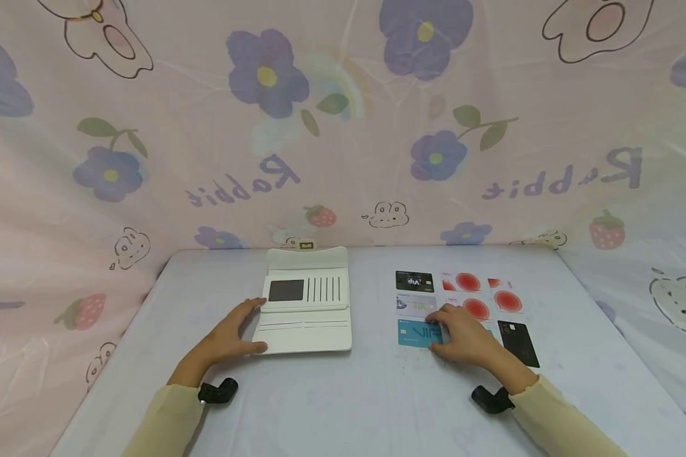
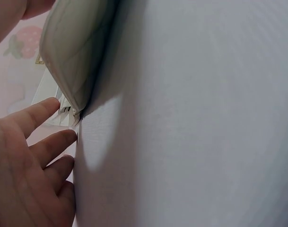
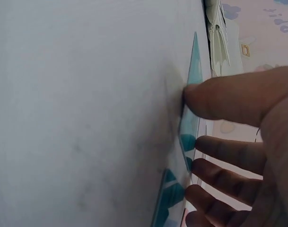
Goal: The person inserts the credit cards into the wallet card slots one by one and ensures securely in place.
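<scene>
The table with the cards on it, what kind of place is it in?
Probably a little curtained-off recording spot: bunny-and-flower fabric hangs around a white table, and the person wears a black wrist camera.

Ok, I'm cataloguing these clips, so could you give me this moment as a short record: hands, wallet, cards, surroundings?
left hand: at the left edge of the wallet
right hand: thumb and fingers on the blue card
wallet: pale, lying open, with a dark panel
other cards: black VIP card, silvery card, three red-circle cards, black card, teal card partly hidden in the head view
surface: white table
backdrop: patterned cloth
</scene>
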`<state>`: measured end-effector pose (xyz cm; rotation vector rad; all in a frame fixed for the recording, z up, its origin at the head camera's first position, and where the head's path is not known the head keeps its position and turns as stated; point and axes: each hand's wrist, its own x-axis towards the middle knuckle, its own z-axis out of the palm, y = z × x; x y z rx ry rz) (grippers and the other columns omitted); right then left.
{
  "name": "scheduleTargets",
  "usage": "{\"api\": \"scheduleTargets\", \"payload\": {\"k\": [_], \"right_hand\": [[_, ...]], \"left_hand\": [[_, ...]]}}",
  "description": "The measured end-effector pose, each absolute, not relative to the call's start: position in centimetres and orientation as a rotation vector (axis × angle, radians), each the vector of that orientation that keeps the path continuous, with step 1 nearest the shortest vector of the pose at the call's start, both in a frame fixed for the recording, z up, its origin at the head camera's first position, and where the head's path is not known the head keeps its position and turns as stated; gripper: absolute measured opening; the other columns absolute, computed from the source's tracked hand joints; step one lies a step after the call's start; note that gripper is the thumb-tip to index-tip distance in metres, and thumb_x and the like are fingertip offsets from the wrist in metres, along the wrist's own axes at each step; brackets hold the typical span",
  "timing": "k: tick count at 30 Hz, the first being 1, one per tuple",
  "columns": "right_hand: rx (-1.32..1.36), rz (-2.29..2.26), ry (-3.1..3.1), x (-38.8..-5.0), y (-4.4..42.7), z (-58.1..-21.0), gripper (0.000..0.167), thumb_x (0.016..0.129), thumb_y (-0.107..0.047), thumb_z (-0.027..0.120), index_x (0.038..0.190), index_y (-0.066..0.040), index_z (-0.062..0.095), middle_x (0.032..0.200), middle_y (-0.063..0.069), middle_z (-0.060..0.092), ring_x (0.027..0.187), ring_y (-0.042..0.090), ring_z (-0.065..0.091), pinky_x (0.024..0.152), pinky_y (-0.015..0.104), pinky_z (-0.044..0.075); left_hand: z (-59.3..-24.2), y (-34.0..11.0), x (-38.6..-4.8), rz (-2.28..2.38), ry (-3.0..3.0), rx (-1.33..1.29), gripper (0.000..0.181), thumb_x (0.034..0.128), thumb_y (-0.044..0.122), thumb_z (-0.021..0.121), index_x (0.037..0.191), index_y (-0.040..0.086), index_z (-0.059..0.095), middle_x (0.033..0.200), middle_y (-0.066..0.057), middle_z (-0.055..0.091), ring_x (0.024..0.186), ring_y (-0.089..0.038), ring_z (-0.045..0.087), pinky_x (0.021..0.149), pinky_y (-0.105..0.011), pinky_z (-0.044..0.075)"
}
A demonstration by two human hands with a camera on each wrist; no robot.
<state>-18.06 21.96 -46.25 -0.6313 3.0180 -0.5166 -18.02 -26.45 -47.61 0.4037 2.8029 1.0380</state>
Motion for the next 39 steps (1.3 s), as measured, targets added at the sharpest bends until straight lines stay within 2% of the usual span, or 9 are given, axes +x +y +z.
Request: {"api": "scheduleTargets", "payload": {"k": [13,21,28,32,39], "right_hand": [[-0.628,-0.529,3.004,-18.23,22.05,-46.21,0.043,0.07,-0.028,0.083,0.108,-0.012,0.07,0.097,0.0,0.063,0.085,0.014,0.052,0.078,0.037,0.052],[-0.619,-0.576,3.008,-18.26,21.86,-45.91,0.041,0.069,-0.025,0.083,0.105,-0.014,0.067,0.098,0.0,0.063,0.087,0.016,0.052,0.082,0.042,0.053],[-0.587,-0.646,2.973,-18.39,21.85,-45.83,0.045,0.068,-0.023,0.084,0.106,-0.015,0.062,0.101,0.001,0.065,0.088,0.017,0.055,0.085,0.044,0.055],[-0.552,-0.691,2.947,-18.54,21.92,-45.88,0.046,0.069,-0.022,0.085,0.106,-0.017,0.059,0.099,0.001,0.065,0.085,0.016,0.056,0.08,0.04,0.056],[-0.505,-0.775,2.915,-18.59,22.12,-45.74,0.037,0.074,-0.017,0.082,0.105,-0.017,0.061,0.092,-0.003,0.062,0.079,0.014,0.053,0.069,0.025,0.051]], "left_hand": [[-47.8,-26.51,-18.04,1.035,2.734,0.323,0.101,0.0675,0.044,0.083,0.15,0.02,0.03,0.158,-0.02,0.025,0.145,-0.046,0.019,0.112,-0.067,0.021],[-47.63,-26.62,-18.11,1.044,2.719,0.317,0.1,0.0689,0.043,0.082,0.15,0.022,0.029,0.159,-0.02,0.021,0.144,-0.053,0.009,0.111,-0.071,0.014],[-47.67,-26.76,-18.07,1.043,2.697,0.279,0.1,0.0689,0.044,0.082,0.151,0.023,0.028,0.159,-0.024,0.017,0.143,-0.056,0.006,0.11,-0.073,0.013],[-47.71,-26.77,-18.13,1.052,2.687,0.287,0.1,0.0694,0.044,0.082,0.151,0.022,0.028,0.159,-0.024,0.017,0.143,-0.056,0.005,0.11,-0.073,0.011],[-47.5,-26.64,-18.14,1.048,2.678,0.305,0.1,0.0698,0.042,0.082,0.151,0.021,0.027,0.159,-0.022,0.019,0.143,-0.056,0.005,0.11,-0.073,0.011]]}}
